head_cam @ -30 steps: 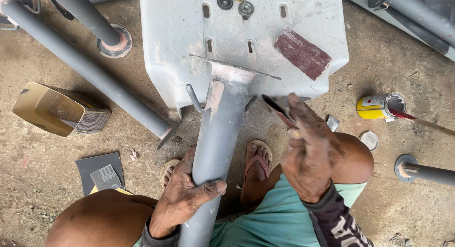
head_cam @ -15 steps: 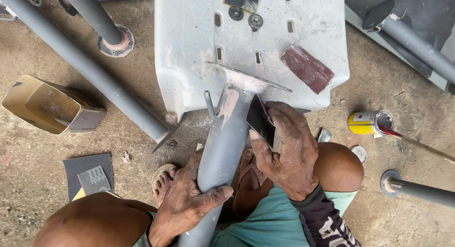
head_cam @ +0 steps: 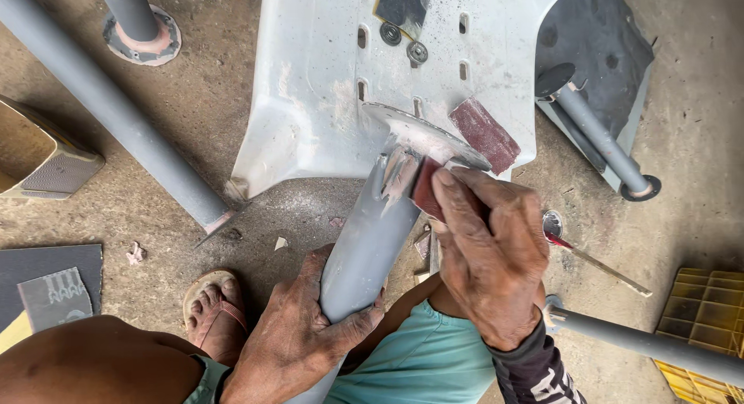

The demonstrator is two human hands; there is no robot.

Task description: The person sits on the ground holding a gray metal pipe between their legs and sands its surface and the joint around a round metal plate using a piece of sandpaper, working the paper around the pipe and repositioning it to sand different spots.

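A grey metal post (head_cam: pixel 366 249) runs from between my knees up to a round flange under a pale grey moulded seat shell (head_cam: pixel 318 101) lying upside down on the concrete. My left hand (head_cam: pixel 298 334) wraps around the lower part of the post. My right hand (head_cam: pixel 492 253) presses a folded reddish-brown piece of sandpaper (head_cam: pixel 426 188) against the top of the post, just below the flange, where bare metal shows. A second reddish sandpaper piece (head_cam: pixel 486 135) lies on the shell.
Other grey posts lie at the left (head_cam: pixel 108 101), right (head_cam: pixel 597 136) and lower right (head_cam: pixel 643 343). A tan box (head_cam: pixel 39 160) and dark sandpaper sheets (head_cam: pixel 50 284) sit at left. A brush (head_cam: pixel 593 257) and a yellow crate (head_cam: pixel 701 319) are at right.
My right hand has moved from beside the post onto its top with the sandpaper. The view has shifted closer, and the paint can has gone out of sight.
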